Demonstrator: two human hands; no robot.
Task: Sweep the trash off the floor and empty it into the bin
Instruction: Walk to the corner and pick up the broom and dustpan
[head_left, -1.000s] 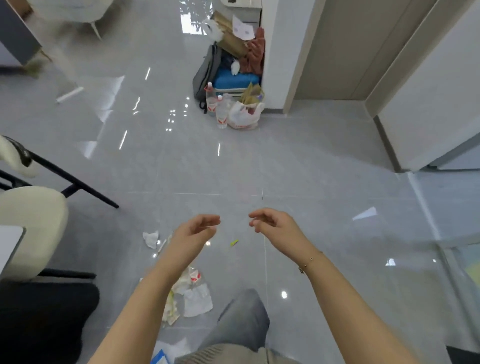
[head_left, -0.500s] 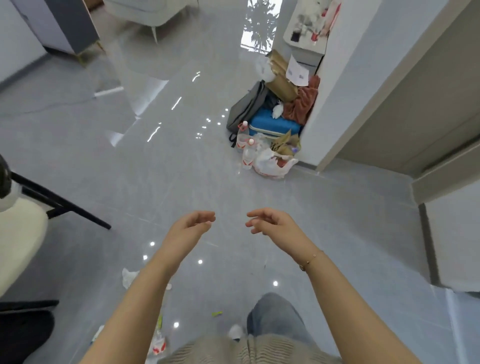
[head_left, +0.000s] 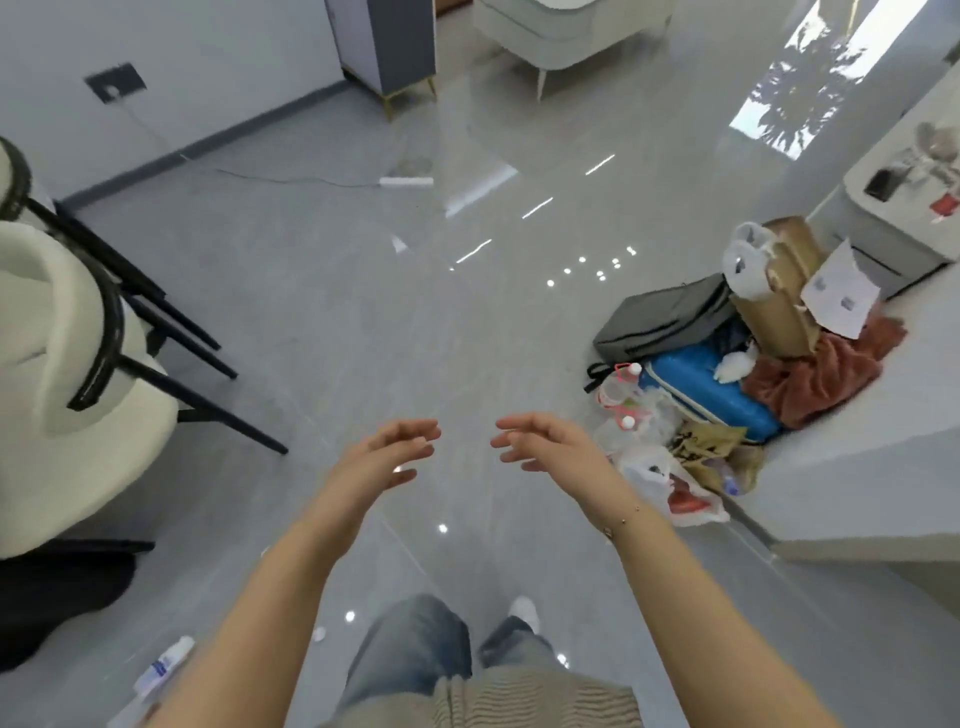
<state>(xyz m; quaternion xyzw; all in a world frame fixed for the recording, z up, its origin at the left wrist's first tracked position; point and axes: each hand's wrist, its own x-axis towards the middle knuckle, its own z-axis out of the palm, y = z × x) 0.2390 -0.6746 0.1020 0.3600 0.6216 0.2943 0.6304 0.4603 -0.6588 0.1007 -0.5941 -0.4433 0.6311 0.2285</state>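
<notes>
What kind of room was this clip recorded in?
Probably a living or dining area in a home: glossy grey tiled floor, a cream upholstered chair, and a pile of bags against the wall.

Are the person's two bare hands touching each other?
Apart. The head view shows the left hand and right hand held out with relaxed fingers, and bare grey tiled floor shows between their fingertips.

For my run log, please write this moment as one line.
left hand: open, empty | right hand: open, empty | broom, bin: not visible | wrapper: on floor, lower left
</notes>
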